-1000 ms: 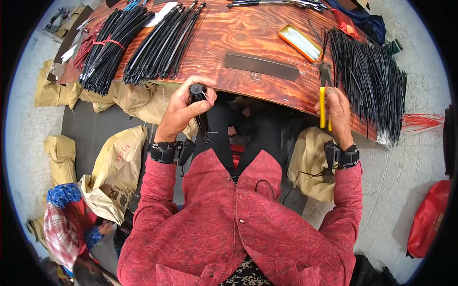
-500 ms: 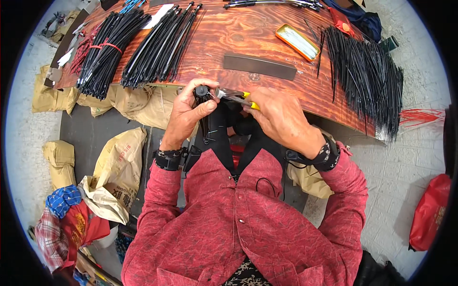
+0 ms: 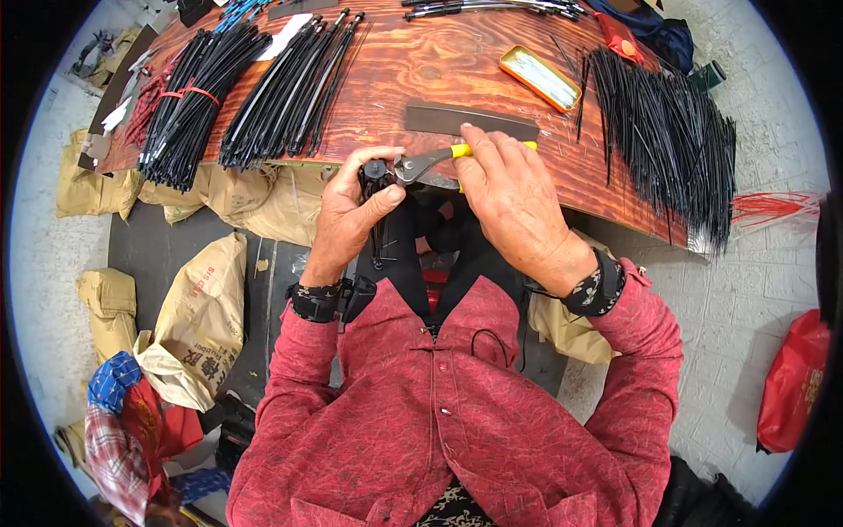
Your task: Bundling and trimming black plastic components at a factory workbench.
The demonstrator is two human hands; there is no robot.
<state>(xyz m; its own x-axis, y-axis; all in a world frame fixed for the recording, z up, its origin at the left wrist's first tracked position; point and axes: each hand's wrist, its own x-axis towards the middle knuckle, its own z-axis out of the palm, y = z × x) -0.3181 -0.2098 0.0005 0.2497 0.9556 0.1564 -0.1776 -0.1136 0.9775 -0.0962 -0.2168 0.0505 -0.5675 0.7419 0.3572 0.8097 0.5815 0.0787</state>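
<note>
In my left hand (image 3: 347,215) is a black umbrella frame (image 3: 375,169), its round hub facing up between thumb and fingers and its thin dark ribs hanging below the palm. My right hand (image 3: 518,202) grips yellow-handled pliers (image 3: 428,164), the fingers over the upper handle. The handles are spread apart. The metal head of the pliers sits at the right side of the hub, close to my left thumb and fingertips. My fingers and the pliers hide the exact spot of contact.
Bundles of black ribs (image 3: 285,97) lie at the left of the wooden table (image 3: 378,61), with a large loose pile (image 3: 667,149) at its right. A dark metal strip (image 3: 470,121) and an open tin of thin pins (image 3: 540,77) lie between. Paper sacks (image 3: 206,307) stand below.
The plier handles have spread wider, and my right fingers have lifted onto the upper handle. The pliers' head has turned beside the hub. My left hand keeps its hold on the frame.
</note>
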